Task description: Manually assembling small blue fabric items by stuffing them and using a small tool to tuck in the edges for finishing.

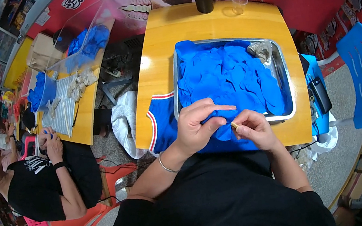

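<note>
Your left hand [197,127] pinched the crumpled blue fabric glove [216,118] at the near rim of the shallow steel tray [281,70]; your right hand [251,128], just beside, pinched a small tan piece [234,124].

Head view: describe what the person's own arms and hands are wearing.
Both forearms come in bare from the lower edge, with no gloves on either hand. The left hand has a thin silver bangle round its wrist. The right hand shows no ring, watch or band that can be made out. No sleeve reaches the forearms; the black top covers the body below them.
</note>
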{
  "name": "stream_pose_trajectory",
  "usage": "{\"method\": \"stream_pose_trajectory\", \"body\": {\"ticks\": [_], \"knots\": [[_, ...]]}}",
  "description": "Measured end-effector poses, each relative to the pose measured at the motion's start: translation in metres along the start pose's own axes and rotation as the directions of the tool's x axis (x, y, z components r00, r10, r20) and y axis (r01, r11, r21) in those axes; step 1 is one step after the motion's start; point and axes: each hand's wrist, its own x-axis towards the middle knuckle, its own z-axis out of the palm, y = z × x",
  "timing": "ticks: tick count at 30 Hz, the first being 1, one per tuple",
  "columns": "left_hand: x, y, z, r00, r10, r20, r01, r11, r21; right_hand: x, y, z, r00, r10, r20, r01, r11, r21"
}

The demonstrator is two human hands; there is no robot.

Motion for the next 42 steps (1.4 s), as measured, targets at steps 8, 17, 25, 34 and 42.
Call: {"method": "stream_pose_trajectory", "body": {"ticks": [8, 17, 25, 34, 42], "knots": [[-0.002, 0.010, 0.004, 0.983, -0.164, -0.077, 0.121, 0.910, -0.398, 0.001, 0.000, 0.002, 0.998, 0.051, 0.025, -0.054, 0.990, 0.127], [-0.002, 0.007, -0.003, 0.991, -0.133, -0.003, 0.122, 0.921, -0.370, 0.001, 0.004, 0.004, 0.915, -0.366, -0.168, 0.232, 0.820, -0.524], [0.006, 0.009, -0.005, 0.988, -0.146, 0.057, 0.156, 0.942, -0.296, 0.007, 0.000, 0.015, 0.866, -0.463, -0.187, 0.297, 0.778, -0.553], [0.001, 0.010, 0.000, 0.973, -0.199, 0.115, 0.228, 0.905, -0.359, 0.005, -0.016, 0.008, 0.970, 0.191, 0.151, -0.230, 0.923, 0.308], [-0.003, 0.007, 0.003, 0.970, -0.222, -0.102, 0.172, 0.917, -0.360, 0.002, 0.004, 0.027, 0.956, -0.212, -0.204, 0.190, 0.974, -0.120]]}}
